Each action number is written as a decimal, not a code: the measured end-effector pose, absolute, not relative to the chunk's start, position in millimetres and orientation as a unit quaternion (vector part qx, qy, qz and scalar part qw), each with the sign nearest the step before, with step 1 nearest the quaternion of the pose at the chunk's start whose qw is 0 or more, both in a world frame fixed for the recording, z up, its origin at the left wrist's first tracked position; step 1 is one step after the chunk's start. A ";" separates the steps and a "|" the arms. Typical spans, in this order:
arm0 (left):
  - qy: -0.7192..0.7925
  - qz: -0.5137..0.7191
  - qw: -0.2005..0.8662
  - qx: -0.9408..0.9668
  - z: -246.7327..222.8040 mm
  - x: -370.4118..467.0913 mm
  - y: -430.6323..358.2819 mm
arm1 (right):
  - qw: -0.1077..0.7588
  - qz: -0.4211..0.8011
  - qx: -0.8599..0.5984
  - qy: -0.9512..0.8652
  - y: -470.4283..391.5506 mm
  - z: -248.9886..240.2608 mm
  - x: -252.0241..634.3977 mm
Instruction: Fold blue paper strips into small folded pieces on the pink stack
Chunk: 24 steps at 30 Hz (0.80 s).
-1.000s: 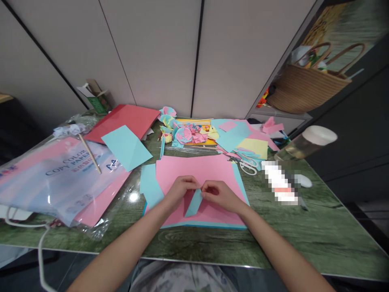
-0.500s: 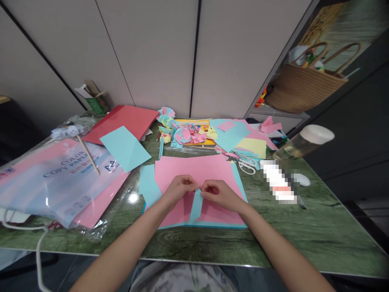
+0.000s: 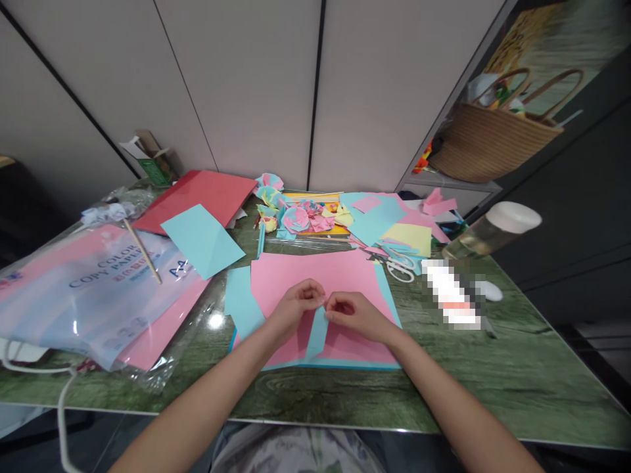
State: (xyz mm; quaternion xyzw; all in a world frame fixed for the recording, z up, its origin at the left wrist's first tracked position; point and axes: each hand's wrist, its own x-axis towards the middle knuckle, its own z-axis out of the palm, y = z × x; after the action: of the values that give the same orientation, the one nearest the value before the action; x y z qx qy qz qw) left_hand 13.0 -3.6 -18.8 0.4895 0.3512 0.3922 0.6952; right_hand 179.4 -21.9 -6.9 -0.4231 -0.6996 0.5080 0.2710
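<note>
A light blue paper strip [image 3: 317,336] hangs slanting down between my hands, its lower end over a pink paper sheet [image 3: 280,266]. My right hand [image 3: 359,315] pinches the strip near its upper end. My left hand [image 3: 302,303] is closed at the same upper end, thumb and fingertips together; the very tip of the strip is hidden by the fingers. Beneath the pink sheet, light blue sheets [image 3: 240,299] stick out at the left and along the front edge.
Scissors with white handles [image 3: 401,269] lie right of the sheets. Crumpled paper flowers [image 3: 296,220] and paper scraps [image 3: 377,220] sit behind. A plastic paper pack [image 3: 98,295] with a stick-like rod [image 3: 142,251] is at left, a bottle [image 3: 486,230] at right.
The left fingertips have shifted slightly up at the strip's top end. The right hand keeps its pinch in nearly the same place.
</note>
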 end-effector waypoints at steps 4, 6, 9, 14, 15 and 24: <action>0.367 0.375 0.630 0.572 -13.4 12.8 -5.2 | 0.265 0.513 -0.422 -0.699 -21.9 -9.0 180.5; 0.378 0.375 0.586 0.611 -11.1 12.2 -5.9 | 0.264 0.511 -0.425 -0.699 -21.7 -9.9 181.0; 0.381 0.371 0.581 0.616 -12.7 12.4 -5.1 | 0.265 0.509 -0.428 -0.698 -21.4 -10.1 181.5; 0.344 0.382 0.698 0.499 -24.5 13.8 -1.6 | 0.265 0.510 -0.424 -0.701 -21.5 -7.6 180.9; 0.336 0.383 0.711 0.484 -25.7 14.0 -1.5 | 0.264 0.510 -0.422 -0.701 -21.6 -7.3 180.6; 0.405 0.355 0.597 0.595 -17.5 12.9 -3.1 | 0.280 0.504 -0.439 -0.689 -19.2 -13.4 179.9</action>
State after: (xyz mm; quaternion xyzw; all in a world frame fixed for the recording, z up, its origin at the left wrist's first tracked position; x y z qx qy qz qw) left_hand 12.9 -3.1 -17.5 0.5949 0.4047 0.3553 0.5967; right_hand 179.9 -19.2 -13.4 -0.4391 -0.6894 0.5038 0.2795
